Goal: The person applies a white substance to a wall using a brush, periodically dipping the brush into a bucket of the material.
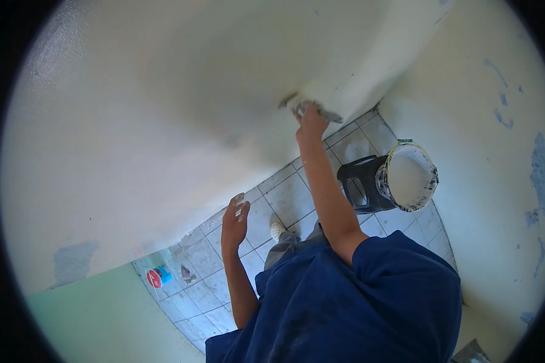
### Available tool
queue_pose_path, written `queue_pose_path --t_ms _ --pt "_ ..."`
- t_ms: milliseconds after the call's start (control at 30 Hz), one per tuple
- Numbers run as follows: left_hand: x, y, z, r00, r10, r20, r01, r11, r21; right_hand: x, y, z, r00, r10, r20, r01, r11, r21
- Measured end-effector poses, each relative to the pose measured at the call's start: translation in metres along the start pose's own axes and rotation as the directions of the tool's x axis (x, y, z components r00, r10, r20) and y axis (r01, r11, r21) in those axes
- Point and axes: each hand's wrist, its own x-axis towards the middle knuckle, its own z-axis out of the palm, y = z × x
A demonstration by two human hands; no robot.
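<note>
My right hand is closed around a trowel held against the pale wall. Parts of its greyish, smeared blade show on either side of the fingers, which hide the handle. A darker, damp-looking patch lies on the wall to the left of the tool. Lower and further left, my left hand hangs close to the wall with its fingers apart and nothing in it. White paste coats some of its fingertips.
A bucket of white paste with a yellow rim stands at the right beside a black plastic stool. On the tiled floor at the left sits a small red-and-blue tub. The right wall has grey-blue patches.
</note>
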Motion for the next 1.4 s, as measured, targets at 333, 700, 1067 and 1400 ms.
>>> queue_pose_path --t_ms 333,700,1067,1400 --pt "0.025 0.048 0.046 0.987 0.074 0.141 -0.062 0.994 -0.091 -0.034 -0.029 0.012 0.987 -0.122 0.108 0.1 0.976 0.195" --pt "0.001 0.036 0.015 0.998 -0.022 -0.051 0.019 0.998 -0.053 0.049 0.053 -0.047 0.994 0.102 0.037 -0.103 0.994 0.018" --pt "0.031 0.069 0.058 0.988 0.112 0.107 -0.108 0.993 -0.045 0.001 -0.09 0.032 0.988 -0.12 0.096 0.09 0.959 0.269" --pt "0.023 0.074 0.044 0.993 0.032 0.114 -0.026 0.998 -0.052 0.121 0.062 -0.095 0.983 0.172 -0.067 -0.167 0.984 0.066"
